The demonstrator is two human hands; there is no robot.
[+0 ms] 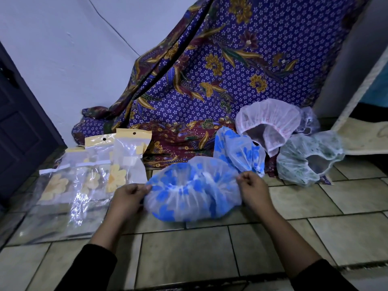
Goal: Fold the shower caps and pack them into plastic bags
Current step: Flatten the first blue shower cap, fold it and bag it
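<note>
A translucent shower cap with blue flowers (192, 192) is stretched between my hands just above the tiled floor. My left hand (129, 196) pinches its left edge and my right hand (253, 189) pinches its right edge. Behind it lies a second blue-flowered cap (237, 151). Further right sit a pink-trimmed white cap (266, 122), a green-patterned cap (304, 156) and a small clear cap (308, 120). On the left, several clear plastic bags with yellow headers (126, 158) hold yellow-flowered caps.
A purple batik cloth (220, 70) hangs against the wall behind the caps and spreads onto the floor. A dark door (19, 122) stands at the far left. A beige mat (365, 137) lies at the right. Flat clear plastic (52, 219) covers the floor under the bags.
</note>
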